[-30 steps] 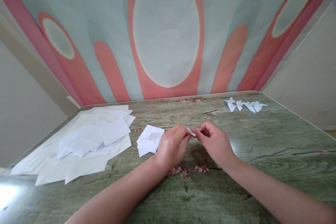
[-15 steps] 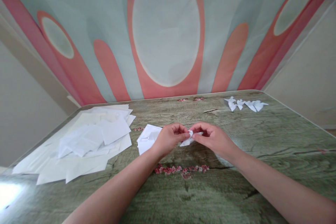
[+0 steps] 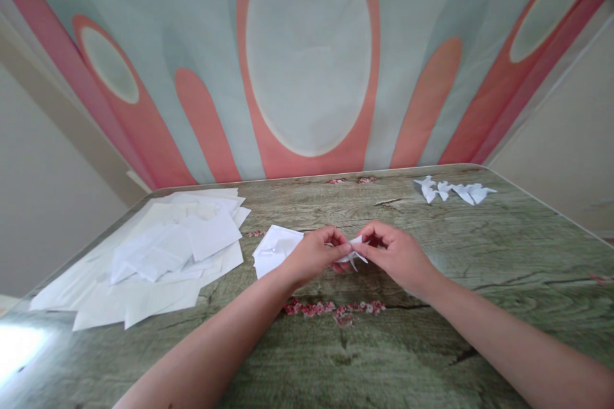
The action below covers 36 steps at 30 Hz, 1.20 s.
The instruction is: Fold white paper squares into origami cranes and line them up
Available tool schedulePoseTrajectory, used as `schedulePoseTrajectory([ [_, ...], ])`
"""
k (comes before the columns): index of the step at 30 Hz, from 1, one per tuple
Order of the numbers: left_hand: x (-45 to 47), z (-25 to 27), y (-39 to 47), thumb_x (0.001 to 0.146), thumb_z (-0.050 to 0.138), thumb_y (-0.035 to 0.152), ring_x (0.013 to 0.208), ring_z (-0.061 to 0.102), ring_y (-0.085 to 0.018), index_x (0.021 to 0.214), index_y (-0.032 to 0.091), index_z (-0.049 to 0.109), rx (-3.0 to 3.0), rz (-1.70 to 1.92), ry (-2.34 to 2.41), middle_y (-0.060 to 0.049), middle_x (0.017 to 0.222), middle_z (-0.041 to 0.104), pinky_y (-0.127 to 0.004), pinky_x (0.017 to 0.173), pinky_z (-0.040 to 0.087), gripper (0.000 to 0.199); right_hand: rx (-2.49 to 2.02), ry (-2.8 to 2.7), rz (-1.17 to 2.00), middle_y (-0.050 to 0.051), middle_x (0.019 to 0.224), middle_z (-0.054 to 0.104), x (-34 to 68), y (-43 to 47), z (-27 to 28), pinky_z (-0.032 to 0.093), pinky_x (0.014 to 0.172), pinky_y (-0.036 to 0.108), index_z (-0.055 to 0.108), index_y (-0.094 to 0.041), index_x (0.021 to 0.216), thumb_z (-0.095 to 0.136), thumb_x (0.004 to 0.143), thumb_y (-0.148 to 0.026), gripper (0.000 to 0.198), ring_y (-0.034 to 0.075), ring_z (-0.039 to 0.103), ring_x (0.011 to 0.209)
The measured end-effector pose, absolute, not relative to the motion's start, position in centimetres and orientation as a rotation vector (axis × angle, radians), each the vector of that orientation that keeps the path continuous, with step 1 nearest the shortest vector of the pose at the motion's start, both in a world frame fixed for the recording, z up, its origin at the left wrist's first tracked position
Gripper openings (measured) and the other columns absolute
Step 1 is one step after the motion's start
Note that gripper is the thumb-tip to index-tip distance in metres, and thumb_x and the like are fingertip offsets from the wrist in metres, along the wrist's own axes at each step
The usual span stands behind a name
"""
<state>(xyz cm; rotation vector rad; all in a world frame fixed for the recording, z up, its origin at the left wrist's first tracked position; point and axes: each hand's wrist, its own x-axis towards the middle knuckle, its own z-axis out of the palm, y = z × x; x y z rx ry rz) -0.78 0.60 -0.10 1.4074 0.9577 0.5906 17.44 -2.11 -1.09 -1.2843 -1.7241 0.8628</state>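
Observation:
Between my two hands is a small folded white paper figure [image 3: 355, 257], held just above the table. My left hand [image 3: 320, 252] pinches its left side between thumb and fingers, covering part of it. On the other side, my right hand [image 3: 391, 254] grips the paper with thumb and forefinger. Thin pointed ends stick out below the fingertips. Beside my left wrist lies a small stack of white paper squares [image 3: 275, 248], partly behind the forearm.
A wide, untidy pile of white paper sheets [image 3: 158, 255] covers the table's left side. Several folded white paper figures [image 3: 453, 190] lie in a row at the back right. The wood-patterned table [image 3: 503, 268] meets a patterned backdrop [image 3: 309, 57] behind.
The folded paper has turned between my fingers, so its pointed ends now hang downward. My hands stay close together, and the whole view has shifted slightly.

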Motion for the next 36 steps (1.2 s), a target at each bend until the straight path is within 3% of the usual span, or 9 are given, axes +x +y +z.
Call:
schedulePoseTrajectory([
  [5,-0.8,-0.4,0.7,0.070,0.075,0.036,0.063,0.058,-0.011,0.088,0.013,0.057,1.207,0.607,0.926,0.000,0.071,0.061,-0.025,0.062,0.047,0.034,-1.303,-1.567,0.881,-0.001,0.070,0.063,17.2,-1.9,-1.6,0.042,0.064,0.026,0.062,-0.020,0.078,0.063,0.080,-0.031,0.011,0.014,0.057,0.067],
  [10,-0.7,-0.6,0.7,0.069,0.076,0.032,0.063,0.059,-0.012,0.091,0.013,0.056,1.174,0.658,0.882,0.000,0.073,0.061,-0.025,0.061,0.048,0.035,-1.209,-1.412,1.135,0.000,0.074,0.067,17.2,-1.3,-2.8,0.045,0.064,0.027,0.057,-0.019,0.091,0.065,0.078,-0.036,0.023,0.015,0.061,0.068],
  [16,0.0,-1.2,0.3,0.073,0.070,0.028,0.058,0.059,-0.011,0.084,0.015,0.051,1.179,0.722,0.840,0.002,0.067,0.059,-0.023,0.057,0.045,0.025,-1.223,-1.385,1.231,-0.001,0.065,0.063,16.6,-1.6,-2.6,0.043,0.056,0.025,0.057,-0.018,0.085,0.061,0.081,-0.049,0.032,0.013,0.057,0.058],
  [27,-0.5,-0.1,0.3,0.064,0.080,0.036,0.070,0.060,-0.013,0.088,0.013,0.058,1.176,0.601,0.827,-0.004,0.081,0.062,-0.026,0.063,0.049,0.039,-1.317,-1.466,1.040,-0.004,0.060,0.058,17.0,-1.8,-2.7,0.035,0.051,0.024,0.054,-0.019,0.078,0.057,0.084,-0.047,0.029,0.012,0.049,0.054],
  [32,-0.1,-0.7,0.2,0.067,0.077,0.032,0.062,0.058,-0.011,0.080,0.014,0.057,1.283,0.665,0.894,0.000,0.069,0.062,-0.026,0.064,0.047,0.030,-1.326,-1.435,1.028,-0.001,0.067,0.062,16.8,-1.8,-2.5,0.040,0.055,0.025,0.056,-0.019,0.087,0.051,0.088,-0.045,0.027,0.013,0.053,0.058],
  [36,-0.1,-0.8,0.4,0.069,0.074,0.034,0.060,0.058,-0.011,0.076,0.013,0.058,1.266,0.781,0.980,0.001,0.065,0.060,-0.025,0.062,0.045,0.027,-1.320,-1.477,0.774,0.004,0.086,0.065,16.6,-2.1,-2.2,0.045,0.065,0.028,0.058,-0.020,0.092,0.056,0.085,-0.044,0.025,0.016,0.059,0.073],
])
